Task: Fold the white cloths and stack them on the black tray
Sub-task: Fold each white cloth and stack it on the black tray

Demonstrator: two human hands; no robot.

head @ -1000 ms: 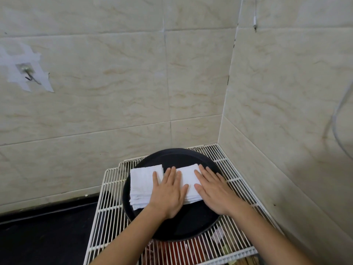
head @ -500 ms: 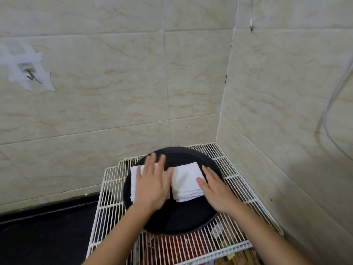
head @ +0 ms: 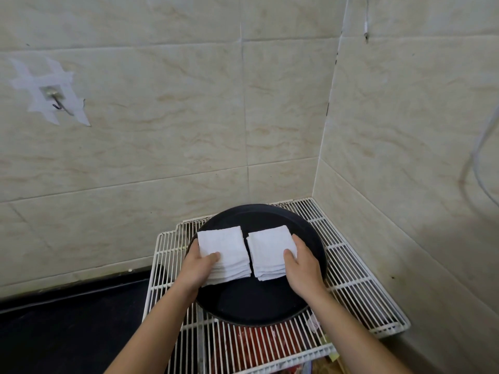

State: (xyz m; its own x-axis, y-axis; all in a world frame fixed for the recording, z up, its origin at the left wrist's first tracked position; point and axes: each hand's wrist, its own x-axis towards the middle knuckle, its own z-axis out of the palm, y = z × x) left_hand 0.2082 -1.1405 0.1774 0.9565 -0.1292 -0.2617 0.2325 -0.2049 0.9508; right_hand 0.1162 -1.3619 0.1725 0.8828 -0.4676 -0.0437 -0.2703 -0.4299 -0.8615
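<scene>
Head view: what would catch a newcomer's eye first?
Two stacks of folded white cloths lie side by side, apart, on the round black tray, which sits on a white wire rack. The left hand grips the left stack, the right hand the right stack.

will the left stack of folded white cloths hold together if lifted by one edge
Likely floppy: the left stack of folded white cloths is loose layers with stepped front edges, so it may sag or fan apart. Probably light: the left hand pinches one corner.

White cloth stacks; black tray; white wire rack; beige marbled tiles.
</scene>
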